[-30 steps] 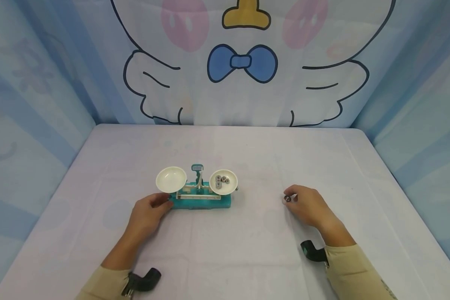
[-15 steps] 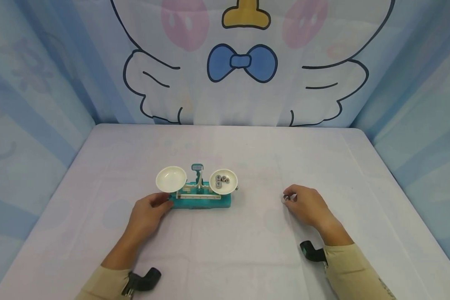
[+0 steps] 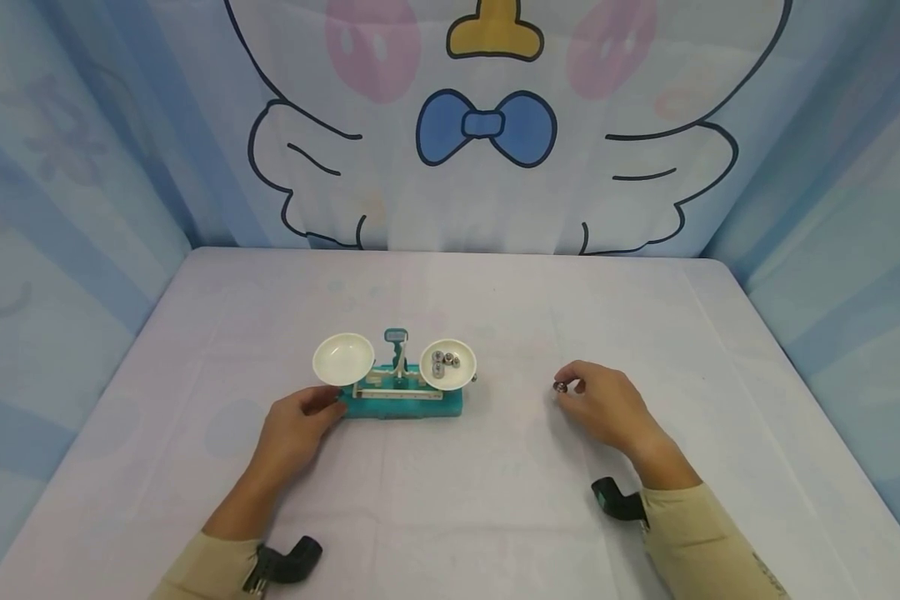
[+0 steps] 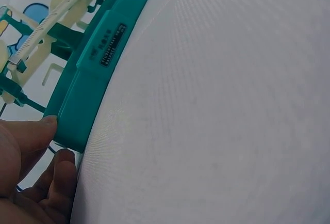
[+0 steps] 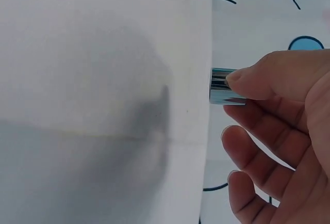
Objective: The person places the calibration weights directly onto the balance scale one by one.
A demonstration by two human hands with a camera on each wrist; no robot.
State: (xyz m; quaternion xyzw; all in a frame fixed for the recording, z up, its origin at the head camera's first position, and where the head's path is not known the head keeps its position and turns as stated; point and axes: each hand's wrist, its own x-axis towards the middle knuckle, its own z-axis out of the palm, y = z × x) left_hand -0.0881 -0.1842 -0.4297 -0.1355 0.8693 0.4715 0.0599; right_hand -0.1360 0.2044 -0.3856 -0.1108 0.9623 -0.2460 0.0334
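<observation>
A small balance scale (image 3: 402, 407) with a teal base and two cream pans stands left of the middle of the table. My left hand (image 3: 294, 429) holds the base's left end between thumb and fingers, as the left wrist view also shows. The left pan (image 3: 342, 359) carries nothing. Several small metal weights (image 3: 438, 367) sit in the right pan (image 3: 461, 380). Right of the scale, my right hand (image 3: 603, 404) pinches a shiny metal weight (image 5: 220, 95) between thumb and index finger. The other fingers of that hand are loosely curled.
A pale cloth covers the table (image 3: 495, 500). Behind it hangs a patterned curtain (image 3: 487, 200), and more curtain encloses both sides. A black camera mount (image 3: 288, 560) sticks out from the left sleeve, another camera mount (image 3: 617, 500) from the right sleeve.
My right hand has lifted a little and moved slightly left with the weight in its fingers. My left hand and the scale have stayed in place.
</observation>
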